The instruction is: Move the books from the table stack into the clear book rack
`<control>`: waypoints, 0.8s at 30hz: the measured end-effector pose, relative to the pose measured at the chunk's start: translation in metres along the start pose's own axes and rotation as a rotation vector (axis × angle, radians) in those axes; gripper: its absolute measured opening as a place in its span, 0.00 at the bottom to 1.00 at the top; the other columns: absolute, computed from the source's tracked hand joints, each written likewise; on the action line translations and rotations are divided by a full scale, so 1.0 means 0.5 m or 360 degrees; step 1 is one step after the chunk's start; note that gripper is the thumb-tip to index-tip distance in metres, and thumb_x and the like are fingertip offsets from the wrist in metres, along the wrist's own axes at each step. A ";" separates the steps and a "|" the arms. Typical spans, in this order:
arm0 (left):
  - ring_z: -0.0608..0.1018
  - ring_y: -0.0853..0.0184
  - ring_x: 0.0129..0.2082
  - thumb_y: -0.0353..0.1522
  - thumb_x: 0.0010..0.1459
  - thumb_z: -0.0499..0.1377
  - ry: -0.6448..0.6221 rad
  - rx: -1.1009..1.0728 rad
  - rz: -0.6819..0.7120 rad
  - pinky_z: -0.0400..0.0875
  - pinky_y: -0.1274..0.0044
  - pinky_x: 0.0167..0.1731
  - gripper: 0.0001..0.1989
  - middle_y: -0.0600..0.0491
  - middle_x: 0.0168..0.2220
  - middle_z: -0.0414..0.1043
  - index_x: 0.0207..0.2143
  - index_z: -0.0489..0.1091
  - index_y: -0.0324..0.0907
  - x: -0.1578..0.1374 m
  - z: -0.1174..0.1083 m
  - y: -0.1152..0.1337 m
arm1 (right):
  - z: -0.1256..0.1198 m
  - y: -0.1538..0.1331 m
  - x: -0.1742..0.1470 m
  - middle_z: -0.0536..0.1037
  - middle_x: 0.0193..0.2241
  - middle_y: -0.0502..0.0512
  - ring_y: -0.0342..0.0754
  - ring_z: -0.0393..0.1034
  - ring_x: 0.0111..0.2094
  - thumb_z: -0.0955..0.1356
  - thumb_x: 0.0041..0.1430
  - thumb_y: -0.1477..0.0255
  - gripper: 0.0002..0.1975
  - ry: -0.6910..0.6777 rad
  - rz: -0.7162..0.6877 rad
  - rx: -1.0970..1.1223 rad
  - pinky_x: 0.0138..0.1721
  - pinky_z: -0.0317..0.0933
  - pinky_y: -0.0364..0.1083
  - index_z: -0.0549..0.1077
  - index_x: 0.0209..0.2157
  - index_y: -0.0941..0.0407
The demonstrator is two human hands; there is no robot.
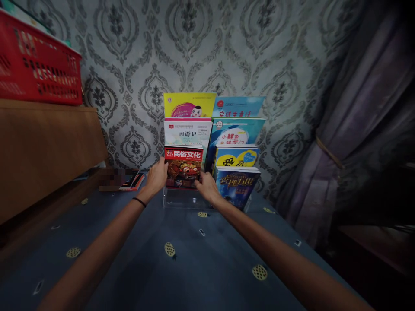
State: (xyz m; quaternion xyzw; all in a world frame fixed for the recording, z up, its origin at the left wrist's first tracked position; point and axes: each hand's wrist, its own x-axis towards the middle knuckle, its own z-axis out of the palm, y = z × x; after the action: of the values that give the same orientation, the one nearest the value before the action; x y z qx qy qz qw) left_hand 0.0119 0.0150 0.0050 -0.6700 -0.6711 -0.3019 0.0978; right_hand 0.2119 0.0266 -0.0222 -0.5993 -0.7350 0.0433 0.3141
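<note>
Red book (183,167) upright between left hand (158,176) and right hand (207,186); both gripping its edges.

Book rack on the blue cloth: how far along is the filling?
Done: the right column holds four books, the dark blue book at its front; behind the front left slot stand a white book and a yellow book. In hand: left hand and right hand grip the red book at the clear rack. Left: possibly the books lying by the wall.
</note>
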 end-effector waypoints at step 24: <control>0.81 0.57 0.46 0.33 0.72 0.45 -0.0191 -0.0048 0.0103 0.69 0.72 0.42 0.12 0.40 0.46 0.78 0.47 0.67 0.40 -0.017 -0.038 -0.017 | 0.027 0.019 -0.008 0.76 0.39 0.59 0.54 0.73 0.45 0.66 0.56 0.77 0.19 0.0101 -0.0107 0.0169 0.50 0.65 0.47 0.73 0.50 0.57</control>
State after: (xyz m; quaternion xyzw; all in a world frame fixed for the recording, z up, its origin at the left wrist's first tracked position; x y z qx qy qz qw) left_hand -0.0006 -0.0017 0.0131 -0.7095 -0.6492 -0.2682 0.0569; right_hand 0.2134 0.0300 -0.0389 -0.5579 -0.7411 0.0528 0.3698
